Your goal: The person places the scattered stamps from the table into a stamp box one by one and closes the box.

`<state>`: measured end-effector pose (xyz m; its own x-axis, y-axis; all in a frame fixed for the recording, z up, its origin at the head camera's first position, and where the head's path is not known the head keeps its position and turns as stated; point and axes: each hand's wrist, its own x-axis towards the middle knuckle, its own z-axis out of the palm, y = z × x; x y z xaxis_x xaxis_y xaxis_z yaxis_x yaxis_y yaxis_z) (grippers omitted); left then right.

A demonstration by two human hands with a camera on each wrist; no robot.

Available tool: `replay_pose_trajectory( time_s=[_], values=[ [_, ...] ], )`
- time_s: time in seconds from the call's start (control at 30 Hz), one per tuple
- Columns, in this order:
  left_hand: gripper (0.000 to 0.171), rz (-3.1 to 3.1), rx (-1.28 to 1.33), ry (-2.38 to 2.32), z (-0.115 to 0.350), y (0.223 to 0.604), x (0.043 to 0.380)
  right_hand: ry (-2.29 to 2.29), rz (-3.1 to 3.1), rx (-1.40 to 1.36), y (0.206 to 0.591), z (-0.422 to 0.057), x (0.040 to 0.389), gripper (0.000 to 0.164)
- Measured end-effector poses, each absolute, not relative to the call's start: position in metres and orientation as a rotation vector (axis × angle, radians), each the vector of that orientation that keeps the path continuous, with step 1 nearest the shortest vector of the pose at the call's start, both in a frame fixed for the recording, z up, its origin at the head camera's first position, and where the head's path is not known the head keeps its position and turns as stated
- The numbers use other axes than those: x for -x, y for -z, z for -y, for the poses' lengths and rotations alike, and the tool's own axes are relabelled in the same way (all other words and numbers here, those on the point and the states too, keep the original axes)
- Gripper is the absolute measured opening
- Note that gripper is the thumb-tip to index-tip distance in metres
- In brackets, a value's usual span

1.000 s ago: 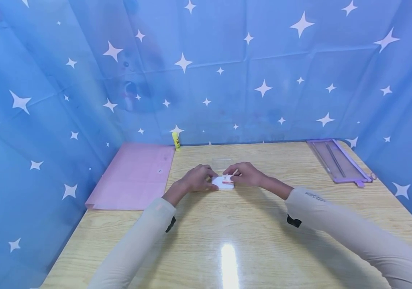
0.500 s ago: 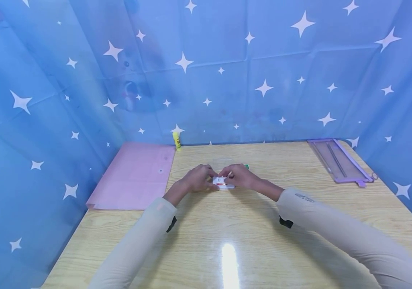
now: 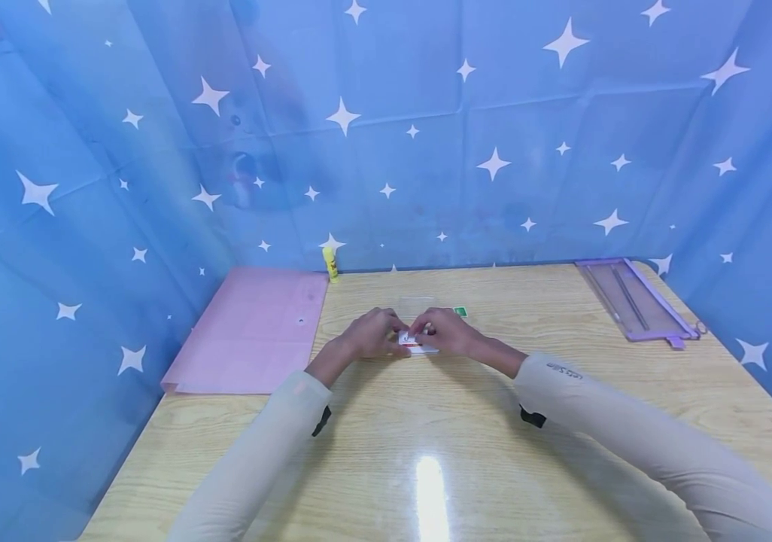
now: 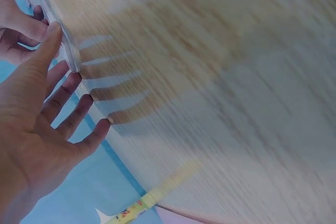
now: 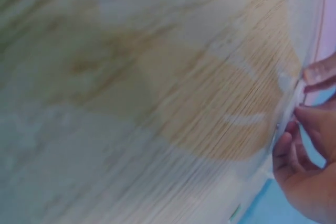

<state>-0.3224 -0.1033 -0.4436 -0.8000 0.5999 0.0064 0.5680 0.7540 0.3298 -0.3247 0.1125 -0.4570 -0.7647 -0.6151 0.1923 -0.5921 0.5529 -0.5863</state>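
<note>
A small white rectangular piece (image 3: 430, 349), flat like a card or thin case, lies on the table between my hands. My left hand (image 3: 369, 333) holds it at its left end between thumb and fingers. In the left wrist view the thin slab (image 4: 68, 51) stands edge-on by the thumb, with the other fingers spread on the table. My right hand (image 3: 447, 331) pinches a small printed slip (image 3: 410, 339) with a red stripe, lying over the white piece. Fingers hide part of both.
Just behind the hands lies a clear, thin rectangle (image 3: 417, 304). A small green-and-white piece (image 3: 460, 311) is right of it. A yellow glue stick (image 3: 330, 265) stands by a pink folder (image 3: 250, 331). A purple-edged mesh pouch (image 3: 636, 301) lies at the right.
My right hand has moved left with the printed slip, bringing it toward the left hand over the white piece. The green piece has come into sight. My left hand stays in place.
</note>
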Motion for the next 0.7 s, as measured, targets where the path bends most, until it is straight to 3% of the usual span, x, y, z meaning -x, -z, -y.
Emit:
replay_pose_trajectory(
  time_s=[0.7],
  values=[
    [0.048,-2.841,-0.938,-0.497,0.1015,0.4421,0.3226,1.031,-2.745,1.099,0.4563,-0.1133,0.3211,0.010]
  ],
)
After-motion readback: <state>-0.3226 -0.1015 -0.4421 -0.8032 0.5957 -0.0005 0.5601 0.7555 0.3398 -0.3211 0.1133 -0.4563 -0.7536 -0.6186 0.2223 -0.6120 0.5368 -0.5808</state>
